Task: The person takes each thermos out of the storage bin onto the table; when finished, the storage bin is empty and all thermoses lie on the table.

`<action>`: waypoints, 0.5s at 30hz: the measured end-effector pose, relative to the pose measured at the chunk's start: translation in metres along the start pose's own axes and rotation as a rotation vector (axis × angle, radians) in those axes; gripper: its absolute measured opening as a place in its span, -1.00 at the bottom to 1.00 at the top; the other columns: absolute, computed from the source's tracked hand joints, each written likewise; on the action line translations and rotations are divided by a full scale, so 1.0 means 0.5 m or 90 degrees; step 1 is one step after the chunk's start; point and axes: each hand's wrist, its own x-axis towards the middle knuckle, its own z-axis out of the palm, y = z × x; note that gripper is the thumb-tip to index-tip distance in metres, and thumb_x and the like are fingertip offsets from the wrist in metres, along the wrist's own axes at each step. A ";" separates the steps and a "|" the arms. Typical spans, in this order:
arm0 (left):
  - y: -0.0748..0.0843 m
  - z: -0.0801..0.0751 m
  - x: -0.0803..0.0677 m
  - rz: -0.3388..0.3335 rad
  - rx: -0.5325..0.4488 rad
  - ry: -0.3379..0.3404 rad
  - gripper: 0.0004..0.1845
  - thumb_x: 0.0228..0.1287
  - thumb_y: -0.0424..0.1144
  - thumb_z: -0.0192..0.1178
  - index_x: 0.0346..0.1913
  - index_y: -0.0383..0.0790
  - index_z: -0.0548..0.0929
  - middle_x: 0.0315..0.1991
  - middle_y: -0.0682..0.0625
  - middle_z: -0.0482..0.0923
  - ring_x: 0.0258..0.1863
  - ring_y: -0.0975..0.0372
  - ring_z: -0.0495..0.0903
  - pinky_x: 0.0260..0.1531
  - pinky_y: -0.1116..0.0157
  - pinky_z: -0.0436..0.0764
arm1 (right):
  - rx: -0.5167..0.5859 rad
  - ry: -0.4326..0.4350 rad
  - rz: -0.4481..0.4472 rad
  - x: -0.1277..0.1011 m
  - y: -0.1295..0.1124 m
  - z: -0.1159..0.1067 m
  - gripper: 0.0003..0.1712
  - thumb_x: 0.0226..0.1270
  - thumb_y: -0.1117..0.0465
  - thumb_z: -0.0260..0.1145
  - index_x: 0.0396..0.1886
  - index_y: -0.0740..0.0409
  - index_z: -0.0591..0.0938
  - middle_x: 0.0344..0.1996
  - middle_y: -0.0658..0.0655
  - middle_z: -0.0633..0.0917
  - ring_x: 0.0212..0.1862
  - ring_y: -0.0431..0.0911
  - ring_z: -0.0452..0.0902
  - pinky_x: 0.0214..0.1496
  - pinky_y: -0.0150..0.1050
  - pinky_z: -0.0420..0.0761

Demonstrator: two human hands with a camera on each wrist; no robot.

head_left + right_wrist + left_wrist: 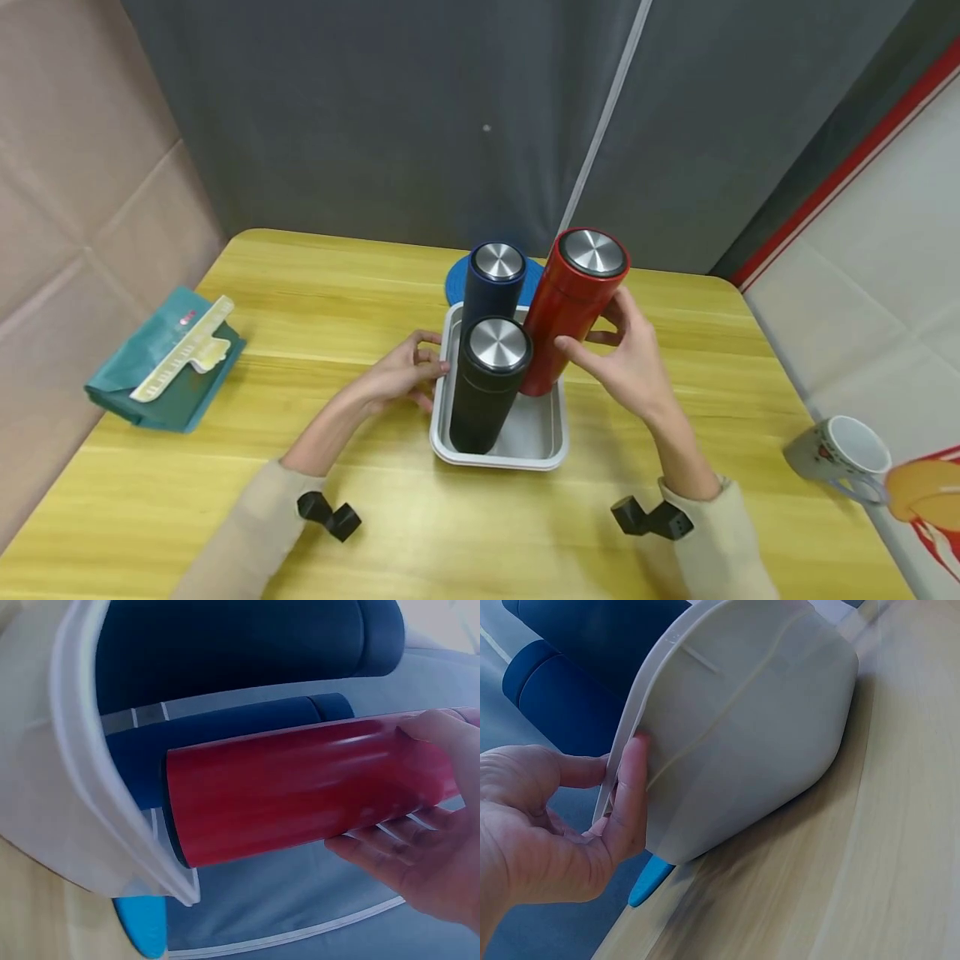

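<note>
A light grey plastic tub (557, 437) sits mid-table, with a black thermos (480, 408) and a navy thermos (487, 296) upright in its left half. My left hand (397, 371) pinches the tub's left rim; in the left wrist view the thumb (583, 771) lies inside the rim and the fingers outside. From the right side, my right hand (633, 367) grips a red thermos (558, 321) with a brushed steel lid, thumb on the near side. The red thermos leans rightward, its dark base near rim height over the tub's right half in the right wrist view.
A round blue mat (455, 283) lies behind the tub. At the left stands a teal pouch (168, 417) with a cream clip (180, 354) across it. A patterned mug (813, 450) is by the right edge. A dark grey curtain (360, 117) hangs behind the table (315, 292).
</note>
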 end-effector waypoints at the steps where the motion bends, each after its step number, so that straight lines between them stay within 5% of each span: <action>1: 0.002 0.001 0.000 0.000 0.000 0.001 -0.48 0.42 -0.39 0.07 0.32 -0.25 0.11 -0.19 -0.19 0.46 -0.45 0.13 0.54 -0.62 0.25 0.67 | 0.001 0.003 -0.004 0.004 -0.004 -0.004 -0.27 0.12 0.38 0.43 0.29 0.20 0.36 0.08 0.08 0.56 0.06 -0.09 0.49 -0.12 -0.37 0.64; 15: -0.003 -0.003 0.001 -0.004 0.010 -0.007 -0.44 0.43 -0.36 0.07 0.35 -0.23 0.07 -0.17 -0.17 0.47 -0.46 0.15 0.52 -0.58 0.23 0.68 | -0.039 0.083 -0.014 0.035 -0.002 -0.065 -0.24 0.14 0.36 0.42 0.35 0.12 0.34 0.10 0.06 0.54 0.01 -0.12 0.49 -0.17 -0.45 0.61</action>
